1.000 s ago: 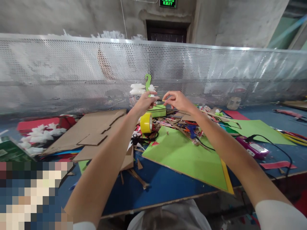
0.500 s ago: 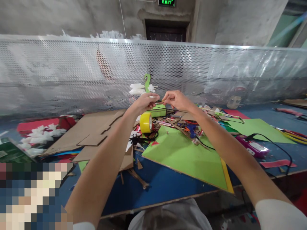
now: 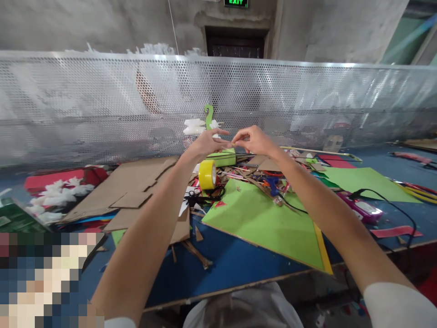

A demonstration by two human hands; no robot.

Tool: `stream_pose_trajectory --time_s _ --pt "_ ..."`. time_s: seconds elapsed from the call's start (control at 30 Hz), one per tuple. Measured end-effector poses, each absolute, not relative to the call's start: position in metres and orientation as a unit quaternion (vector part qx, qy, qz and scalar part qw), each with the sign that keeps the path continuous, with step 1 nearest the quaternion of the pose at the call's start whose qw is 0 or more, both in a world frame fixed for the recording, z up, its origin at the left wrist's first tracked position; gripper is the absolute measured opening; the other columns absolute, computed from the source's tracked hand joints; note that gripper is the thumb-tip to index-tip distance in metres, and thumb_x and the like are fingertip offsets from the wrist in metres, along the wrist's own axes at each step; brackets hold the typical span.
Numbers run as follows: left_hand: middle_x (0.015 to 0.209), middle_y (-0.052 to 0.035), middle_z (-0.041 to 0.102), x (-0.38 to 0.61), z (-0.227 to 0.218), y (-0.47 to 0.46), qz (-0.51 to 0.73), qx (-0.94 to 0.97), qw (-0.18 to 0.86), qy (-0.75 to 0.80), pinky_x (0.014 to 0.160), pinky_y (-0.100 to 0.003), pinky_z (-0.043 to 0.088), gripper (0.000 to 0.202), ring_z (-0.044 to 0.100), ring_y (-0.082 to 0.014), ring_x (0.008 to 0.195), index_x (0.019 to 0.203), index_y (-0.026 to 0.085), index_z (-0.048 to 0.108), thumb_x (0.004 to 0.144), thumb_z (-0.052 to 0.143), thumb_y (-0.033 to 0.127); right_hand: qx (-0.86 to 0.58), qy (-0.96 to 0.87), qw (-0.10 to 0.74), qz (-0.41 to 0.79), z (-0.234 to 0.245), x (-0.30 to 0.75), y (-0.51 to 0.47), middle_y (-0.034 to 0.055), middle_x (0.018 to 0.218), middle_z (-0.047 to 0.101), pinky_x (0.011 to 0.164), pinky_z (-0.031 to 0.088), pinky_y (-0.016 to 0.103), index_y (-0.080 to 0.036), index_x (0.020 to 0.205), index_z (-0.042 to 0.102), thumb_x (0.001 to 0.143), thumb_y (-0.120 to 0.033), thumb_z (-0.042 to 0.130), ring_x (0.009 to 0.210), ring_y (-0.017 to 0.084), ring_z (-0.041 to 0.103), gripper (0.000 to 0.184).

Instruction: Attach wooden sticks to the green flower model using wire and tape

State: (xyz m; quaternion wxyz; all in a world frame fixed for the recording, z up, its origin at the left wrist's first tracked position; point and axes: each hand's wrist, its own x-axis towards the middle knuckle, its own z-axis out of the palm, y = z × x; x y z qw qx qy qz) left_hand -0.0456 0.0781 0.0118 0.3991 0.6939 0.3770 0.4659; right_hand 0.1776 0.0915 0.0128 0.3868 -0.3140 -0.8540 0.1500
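My left hand [image 3: 205, 145] and my right hand [image 3: 254, 140] meet fingertip to fingertip above the far side of the blue table [image 3: 232, 266]. The right hand pinches one end of a long thin stick [image 3: 321, 151], which runs off to the right to a greenish tip above the clutter. The left hand's thumb and lower fingers close on the same end, with its index finger lifted. A pale green block [image 3: 223, 158] and a yellow tape roll [image 3: 207, 174] lie just below the hands.
A large green card sheet [image 3: 266, 218] lies in front of me, with cardboard pieces [image 3: 136, 187] to its left. A blue glue gun [image 3: 273, 184], a purple device [image 3: 362, 207] with a black cable and paper scraps litter the table. A perforated metal screen [image 3: 102, 100] walls off the far edge.
Both hands rose slightly and stayed joined. The stick's far end lifted off the clutter and swung up to the right. The left index finger closed and then lifted again.
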Motion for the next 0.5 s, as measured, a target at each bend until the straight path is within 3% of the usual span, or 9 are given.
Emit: stream_pose_trajectory --time_s 0.23,0.5 --pt "0.087 -0.0099 0.079 -0.0472 0.011 0.0798 0.443 0.727 0.359 0.383 0.071 -0.029 0.05 0.057 0.069 -0.0174 0.076 0.115 0.013 0.074 0.066 0.097 0.029 -0.33 -0.862 0.362 0.132 0.0148 0.1776 0.0904 0.0057 0.088 0.078 0.061 0.046 0.028 -0.018 0.098 0.081 0.091 -0.037 0.071 0.053 0.009 0.056 0.023" --pt "0.083 -0.0103 0.077 -0.0408 0.0138 0.0725 0.379 0.723 0.409 0.409 0.051 -0.023 0.028 0.033 0.044 -0.0064 0.052 0.1 0.013 0.073 0.075 0.09 0.027 -0.318 -0.869 0.352 0.141 0.0155 0.1769 0.0847 0.001 0.075 0.071 0.061 0.044 0.026 -0.019 0.1 0.075 0.093 -0.035 0.068 0.054 0.011 0.057 0.019"
